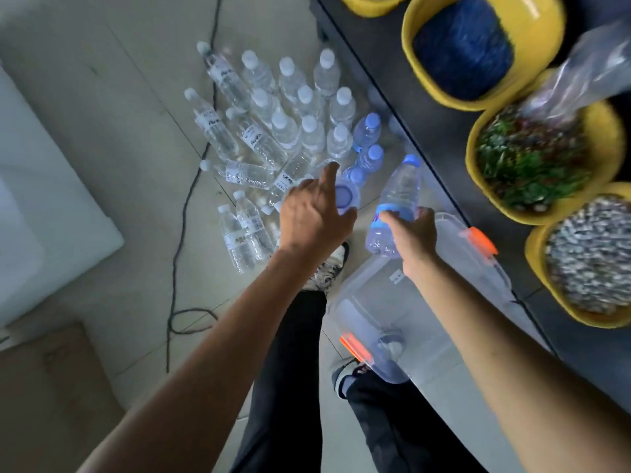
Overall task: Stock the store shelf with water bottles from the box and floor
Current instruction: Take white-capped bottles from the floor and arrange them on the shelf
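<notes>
Many clear water bottles with white caps (283, 128) stand and lie on the tiled floor. To their right stands a short row of blue-capped bottles (367, 131). My left hand (312, 216) reaches down over the nearest blue-capped bottle (346, 196), fingers around its top. My right hand (415, 237) grips another blue-capped bottle (397, 199) by its lower half, lifted and tilted with the cap pointing away. A clear plastic box (386, 312) with orange latches sits on the floor below my right arm; it looks empty.
The dark shelf (409, 107) runs along the right, carrying yellow tubs (543, 196) of blue, green and silvery goods. A black cable (177, 254) trails over the floor on the left. A cardboard box (51, 387) lies at bottom left. My feet stand beside the plastic box.
</notes>
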{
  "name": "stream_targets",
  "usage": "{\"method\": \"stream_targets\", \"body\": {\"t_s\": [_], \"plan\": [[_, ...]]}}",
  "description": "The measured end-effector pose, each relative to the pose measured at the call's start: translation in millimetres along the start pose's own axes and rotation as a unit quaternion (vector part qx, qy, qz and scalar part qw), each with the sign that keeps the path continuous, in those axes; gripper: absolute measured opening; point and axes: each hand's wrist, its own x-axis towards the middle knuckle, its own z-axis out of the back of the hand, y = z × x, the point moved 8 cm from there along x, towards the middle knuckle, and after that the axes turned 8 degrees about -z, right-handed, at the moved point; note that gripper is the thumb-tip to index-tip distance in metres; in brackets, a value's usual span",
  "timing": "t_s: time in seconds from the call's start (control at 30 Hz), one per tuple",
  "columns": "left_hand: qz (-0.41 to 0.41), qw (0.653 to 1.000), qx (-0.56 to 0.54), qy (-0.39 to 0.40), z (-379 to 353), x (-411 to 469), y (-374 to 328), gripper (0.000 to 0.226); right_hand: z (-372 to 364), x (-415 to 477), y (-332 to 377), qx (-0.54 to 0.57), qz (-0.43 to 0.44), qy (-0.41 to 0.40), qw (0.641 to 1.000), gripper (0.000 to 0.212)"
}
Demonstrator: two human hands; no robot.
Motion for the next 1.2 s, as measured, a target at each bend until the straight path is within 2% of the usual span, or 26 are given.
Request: {"method": "stream_targets", "body": {"t_s": [0.13, 0.23, 0.37, 0.43, 0.6, 0.7, 0.8, 0.97, 1.0, 1.07, 1.13, 1.2], "plan": [[0.054, 0.995, -0.083, -0.023, 103.3, -7.4, -47.4, 0.061, 42.7, -100.0, 48.2, 0.08, 0.029, 0.075, 0.994, 0.043], [0.045, 0.986, -0.142, -0.079, 192.3, -13.6, -92.2, 0.058, 80.1, -177.1, 98.4, 0.13, 0.086, 0.133, 0.979, 0.035], [0.045, 0.955, -0.245, -0.161, 308.6, -25.7, -152.1, 0.044, 143.9, -281.6, 167.2, 0.181, 0.178, 0.2, 0.946, 0.045], [0.043, 0.936, -0.292, -0.19, 364.6, -30.3, -183.4, 0.039, 179.0, -330.4, 196.6, 0.201, 0.231, 0.208, 0.929, 0.048], [-0.029, 0.898, -0.37, -0.237, 479.3, -51.0, -272.0, 0.023, 259.7, -448.2, 223.4, 0.249, 0.314, 0.219, 0.89, 0.059], [-0.07, 0.885, -0.398, -0.232, 520.5, -59.1, -320.1, 0.018, 299.4, -500.4, 229.3, 0.271, 0.346, 0.23, 0.868, 0.06], [-0.113, 0.874, -0.411, -0.235, 550.1, -61.3, -363.7, 0.013, 337.6, -532.8, 237.9, 0.292, 0.364, 0.219, 0.857, 0.072], [-0.161, 0.829, -0.487, -0.224, 581.9, -35.6, -425.2, 0.018, 405.6, -553.9, 268.3, 0.328, 0.407, 0.201, 0.828, 0.041], [-0.17, 0.824, -0.493, -0.22, 585.8, -24.7, -436.3, 0.018, 419.9, -555.1, 277.1, 0.329, 0.422, 0.19, 0.823, 0.041], [-0.197, 0.821, -0.494, -0.208, 592.5, -0.5, -462.0, 0.016, 447.3, -554.4, 298.5, 0.33, 0.445, 0.165, 0.816, 0.047], [-0.219, 0.824, -0.485, -0.193, 594.5, 28.3, -486.0, 0.019, 468.5, -544.2, 319.5, 0.326, 0.452, 0.136, 0.819, 0.038], [-0.232, 0.841, -0.452, -0.185, 592.6, 58.9, -505.9, 0.026, 487.7, -529.0, 337.8, 0.32, 0.451, 0.086, 0.829, 0.034]]}}
